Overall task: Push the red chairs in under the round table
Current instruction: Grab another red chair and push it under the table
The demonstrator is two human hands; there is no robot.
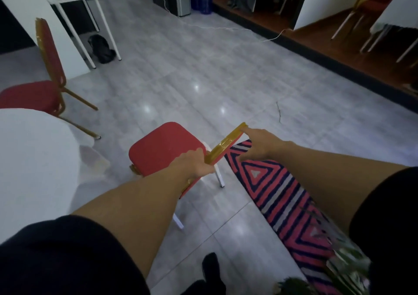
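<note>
fingers grip chair backrest's top edge.

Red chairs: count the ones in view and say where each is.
3, possibly more hidden. One red chair is held by both hands at centre; a second stands at left beside the white-covered table; a third, partly hidden, sits top right.

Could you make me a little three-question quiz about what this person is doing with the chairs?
1. True or false: both hands are on the backrest of the near red chair.
2. Which lies under the right hand? A) striped rug B) black bag C) blue bottles
3. Fill in: the far red chair stands beside the white-clothed ____.

Key: 1 true, left hand included; 2 A, the striped rug; 3 round table.
</note>
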